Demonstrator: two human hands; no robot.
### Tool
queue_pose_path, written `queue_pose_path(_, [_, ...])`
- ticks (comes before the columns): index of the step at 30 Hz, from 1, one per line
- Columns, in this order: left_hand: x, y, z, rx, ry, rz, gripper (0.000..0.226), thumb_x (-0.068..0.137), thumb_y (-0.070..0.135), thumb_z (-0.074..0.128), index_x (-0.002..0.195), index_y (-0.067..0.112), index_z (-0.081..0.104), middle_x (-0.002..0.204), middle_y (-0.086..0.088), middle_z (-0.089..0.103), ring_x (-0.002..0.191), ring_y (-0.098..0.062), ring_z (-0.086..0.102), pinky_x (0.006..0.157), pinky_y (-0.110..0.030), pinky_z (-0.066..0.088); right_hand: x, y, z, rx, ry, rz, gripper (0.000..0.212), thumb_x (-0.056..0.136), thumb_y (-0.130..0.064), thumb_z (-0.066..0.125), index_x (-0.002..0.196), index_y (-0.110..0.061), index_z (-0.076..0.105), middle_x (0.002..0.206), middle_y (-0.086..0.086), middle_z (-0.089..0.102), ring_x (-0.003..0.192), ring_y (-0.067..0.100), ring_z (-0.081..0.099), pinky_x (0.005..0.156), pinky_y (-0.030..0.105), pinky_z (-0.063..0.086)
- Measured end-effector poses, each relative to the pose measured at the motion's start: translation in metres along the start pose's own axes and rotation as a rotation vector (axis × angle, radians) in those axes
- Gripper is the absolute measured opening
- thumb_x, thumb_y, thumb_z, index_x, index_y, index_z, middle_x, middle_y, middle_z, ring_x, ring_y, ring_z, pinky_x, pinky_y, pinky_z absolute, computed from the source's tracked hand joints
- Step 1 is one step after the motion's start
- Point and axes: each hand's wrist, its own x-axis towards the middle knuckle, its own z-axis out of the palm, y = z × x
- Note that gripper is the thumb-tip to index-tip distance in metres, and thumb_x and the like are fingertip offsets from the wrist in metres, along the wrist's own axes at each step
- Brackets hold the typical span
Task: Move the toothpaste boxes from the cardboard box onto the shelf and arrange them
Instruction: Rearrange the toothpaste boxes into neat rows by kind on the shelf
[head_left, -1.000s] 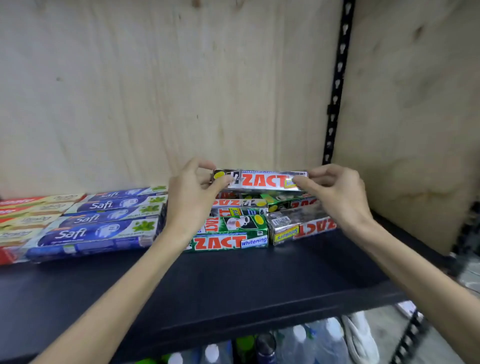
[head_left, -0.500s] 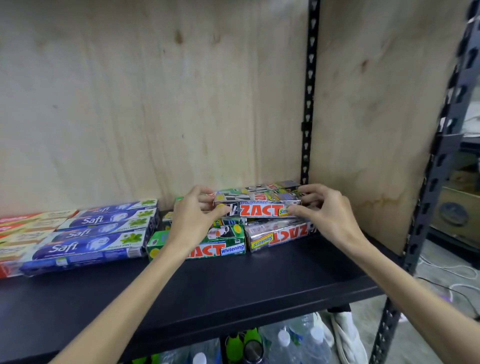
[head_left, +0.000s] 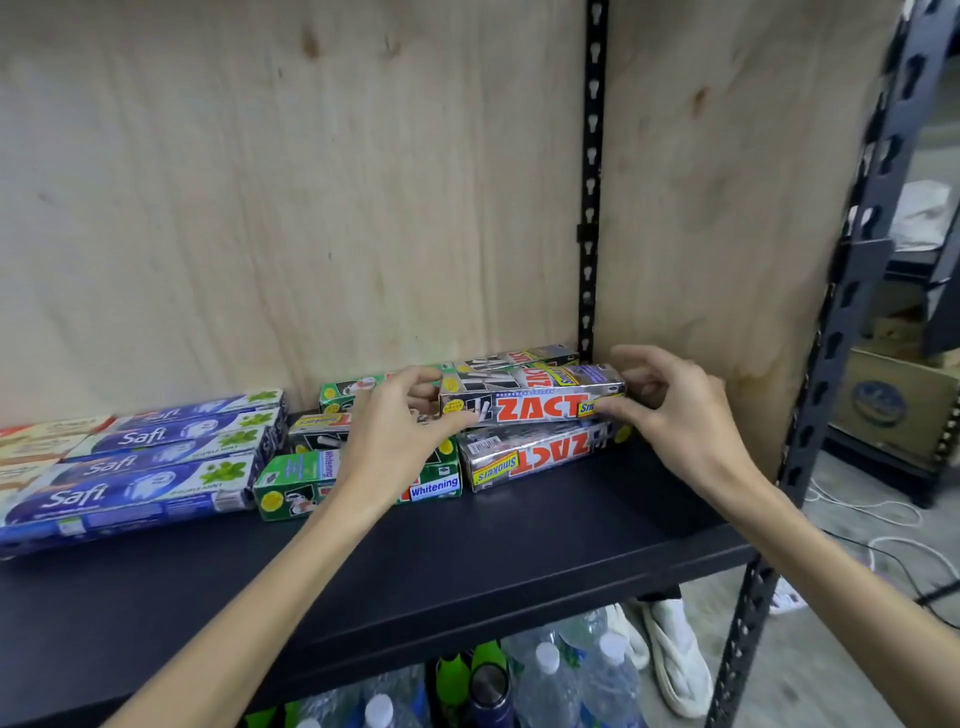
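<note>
The silver Zact box (head_left: 530, 405) I'm holding sits on top of another silver Zact box (head_left: 540, 457) lying upside down on the black shelf (head_left: 519, 551), near the right rear corner by the plywood side panel (head_left: 727, 208). What worries me is the stack — the lower box looks slightly skewed against the green Whitening box (head_left: 358, 483) beside it, so if I let go with the top one off-square it could slide forward and tip onto the shelf, or nudge the whole pile out of line. Pushing too hard toward the back could also shove the boxes behind it crooked. My left hand (head_left: 400, 436) reaches in from the lower left, and its grip pinches the box's left end between thumb and curled fingers. My right hand (head_left: 670, 410) comes from the lower right, wrist bent inward, its grip narrow on the right end — thumb on the front face, fingers curled over the top edge. The blue Safi boxes (head_left: 135, 478) lie in a neat row well to the left, clear of my arms. The cardboard box is not something I can pick out from here.
</note>
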Motion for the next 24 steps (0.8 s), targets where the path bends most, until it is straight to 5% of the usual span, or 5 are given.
queue_pose_path(6, [-0.052,0.020,-0.011,-0.041,-0.002,0.018,0.071,0.073,0.044,0.089,0.136,0.027,0.063,0.092,0.017,0.065,0.084,-0.002,0.063,0.074,-0.009,0.048,-0.041,-0.006,-0.028,-0.012,-0.023,-0.005,0.054,0.073,-0.031,0.090,0.123,-0.035,0.069,0.097,-0.017,0.071,0.096,0.013,0.066,0.097,0.041,0.053])
queue_pose_path(16, [-0.099,0.022,-0.014,0.068,-0.116,-0.041,0.073,0.071,0.055,0.085,0.135,0.026,0.064,0.095,0.015,0.065,0.080,-0.001,0.063,0.077,-0.023,0.054,-0.084,-0.003,-0.038,-0.134,-0.100,-0.035,0.060,0.077,-0.032,0.087,0.131,-0.032,0.064,0.100,-0.011,0.071,0.094,-0.003,0.053,0.081,0.006,0.037])
queue_pose_path(21, [-0.096,0.018,-0.020,-0.014,-0.132,-0.082,0.067,0.068,0.053,0.087,0.128,0.029,0.068,0.094,0.017,0.069,0.079,0.003,0.066,0.070,-0.009,0.050,-0.088,-0.002,-0.039,-0.063,-0.095,0.000,0.059,0.076,-0.044,0.085,0.131,-0.038,0.063,0.104,-0.011,0.073,0.096,0.003,0.059,0.086,0.027,0.045])
queue_pose_path(24, [-0.096,0.018,-0.023,-0.076,-0.151,-0.104,0.064,0.070,0.046,0.089,0.129,0.033,0.068,0.094,0.017,0.071,0.082,0.006,0.067,0.069,-0.005,0.050,-0.091,0.000,-0.039,-0.030,-0.092,0.014,0.057,0.076,-0.051,0.082,0.129,-0.043,0.064,0.106,-0.012,0.073,0.098,0.001,0.061,0.086,0.025,0.047])
